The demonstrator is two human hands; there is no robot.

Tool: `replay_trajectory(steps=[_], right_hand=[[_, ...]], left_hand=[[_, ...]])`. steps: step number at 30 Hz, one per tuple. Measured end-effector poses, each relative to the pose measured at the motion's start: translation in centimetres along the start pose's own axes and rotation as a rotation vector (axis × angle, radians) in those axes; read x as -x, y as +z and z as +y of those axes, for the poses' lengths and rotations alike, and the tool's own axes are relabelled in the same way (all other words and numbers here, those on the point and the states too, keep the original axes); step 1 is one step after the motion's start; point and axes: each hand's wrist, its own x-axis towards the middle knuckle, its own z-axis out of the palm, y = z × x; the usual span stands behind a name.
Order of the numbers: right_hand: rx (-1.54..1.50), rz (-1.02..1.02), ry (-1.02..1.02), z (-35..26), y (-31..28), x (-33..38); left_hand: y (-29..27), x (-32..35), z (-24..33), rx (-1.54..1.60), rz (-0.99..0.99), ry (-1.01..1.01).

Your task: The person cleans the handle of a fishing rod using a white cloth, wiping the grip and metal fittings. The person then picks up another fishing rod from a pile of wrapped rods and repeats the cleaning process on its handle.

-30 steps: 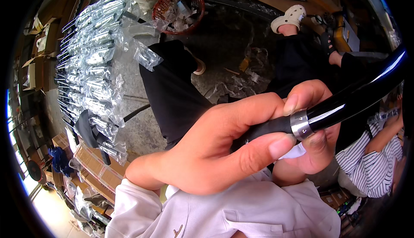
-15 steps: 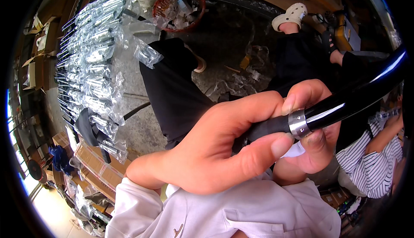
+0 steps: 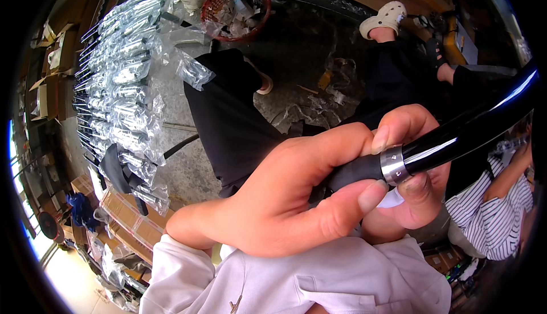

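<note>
A glossy black tube slants across the right of the view, up toward the rim. Around its lower end sits a silver metal ring, with a matte dark sleeve beyond it. My left hand is closed around that sleeve, its thumb reaching to the ring's lower edge. From behind and below, my right hand curls around the tube, its fingertips at the ring. The left hand's curled fingers and part of the right palm are hidden.
Rows of shiny pieces in clear plastic lie at left, with thin black rods sticking out. A red basket of scraps stands ahead. Cardboard boxes are at lower left. Another person's striped garment shows at right, near a bare arm.
The tube, ring and both hands keep nearly the same pose, with only a very slight shift. The person at the right has moved slightly.
</note>
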Motion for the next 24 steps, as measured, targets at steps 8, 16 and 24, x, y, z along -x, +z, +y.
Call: replay_trajectory(steps=[8, 16, 24], right_hand=[[-0.026, -0.01, 0.052, -0.4, -0.2, 0.2], [-0.065, -0.014, 0.141, -0.9, 0.2, 0.2], [-0.06, 0.009, 0.073, -0.2, 0.4, 0.0]], left_hand=[[0.4, 0.2, 0.5, 0.045, 0.03, -0.077], [0.5, 0.0, 0.2, 0.106, 0.062, -0.078], [0.5, -0.4, -0.6, 0.091, 0.085, 0.011]])
